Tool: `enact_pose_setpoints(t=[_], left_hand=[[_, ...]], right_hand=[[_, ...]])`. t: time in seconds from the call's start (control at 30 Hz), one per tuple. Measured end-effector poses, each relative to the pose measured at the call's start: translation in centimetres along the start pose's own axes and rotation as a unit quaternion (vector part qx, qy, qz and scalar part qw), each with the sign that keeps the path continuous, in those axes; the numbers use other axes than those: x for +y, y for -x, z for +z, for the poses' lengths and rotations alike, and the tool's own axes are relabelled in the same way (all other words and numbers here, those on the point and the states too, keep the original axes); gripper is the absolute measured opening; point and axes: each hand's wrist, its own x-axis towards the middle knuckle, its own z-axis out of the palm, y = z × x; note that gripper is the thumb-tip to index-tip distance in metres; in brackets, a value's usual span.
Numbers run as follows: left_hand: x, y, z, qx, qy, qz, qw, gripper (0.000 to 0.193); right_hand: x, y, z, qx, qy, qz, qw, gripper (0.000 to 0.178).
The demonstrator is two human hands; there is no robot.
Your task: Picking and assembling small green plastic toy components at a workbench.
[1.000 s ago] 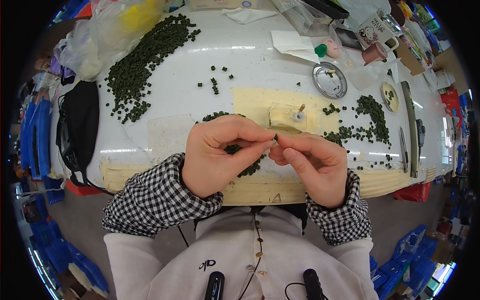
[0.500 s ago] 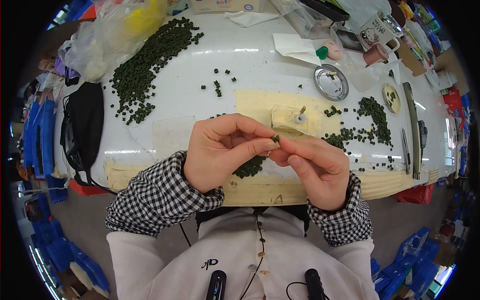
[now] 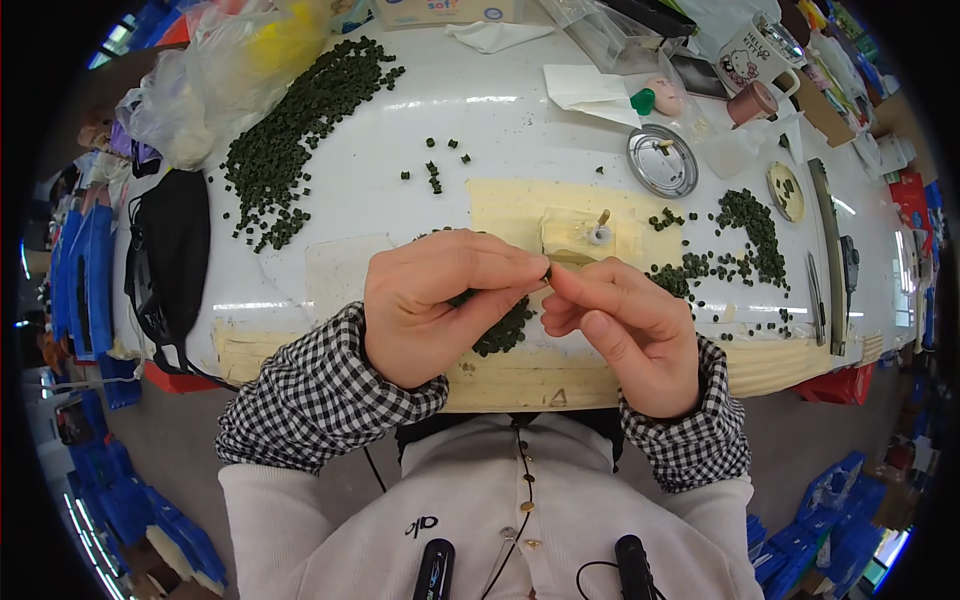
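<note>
Over the front of the table, my left hand [image 3: 425, 305] pinches a small dark green piece [image 3: 547, 276] between thumb and fingertips. Facing it, my right hand [image 3: 640, 335] is closed, its fingertips meeting at the same piece; the fingers partly hide it. Beneath and behind my left hand lies a pile of similar small dark green pieces [image 3: 506, 333], partly covered by the hand. Just beyond my fingers stands a tape-covered block [image 3: 565, 236] with a short peg and a pale round tip on top.
A large heap of green pieces [image 3: 300, 130] spreads at far left, a smaller one [image 3: 752, 235] at right. Around them are a black bag [image 3: 170, 255], a round metal lid [image 3: 662, 162], a shallow dish [image 3: 785, 192], tweezers [image 3: 815, 297], a mug [image 3: 755, 62] and a plastic bag [image 3: 190, 110].
My left fingers have straightened and closed over the small piece, showing less of it. My right hand has shifted very slightly. The things on the table stay where they were.
</note>
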Motion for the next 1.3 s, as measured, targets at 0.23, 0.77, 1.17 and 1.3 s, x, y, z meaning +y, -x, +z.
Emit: enact_pose_setpoints(t=[0.23,0.77,1.17,1.3], left_hand=[[-0.21,0.25,0.51,0.032,0.198,-0.142,0.969,0.018],[-0.31,0.47,0.80,0.050,0.300,-0.194,0.933,0.019],[-0.64,0.63,0.66,0.024,0.253,-0.168,0.953,0.020],[-0.84,0.70,0.64,0.022,0.266,-0.171,0.949,0.020]], right_hand=[[-0.09,-0.08,-0.06,-0.004,0.018,-0.007,1.000,0.033],[-0.24,-0.14,0.08,0.004,0.128,-0.050,0.991,0.035],[-0.77,-0.52,-0.61,-0.023,0.220,-0.065,0.973,0.033],[-0.73,-0.63,-0.58,-0.017,0.218,-0.065,0.974,0.032]])
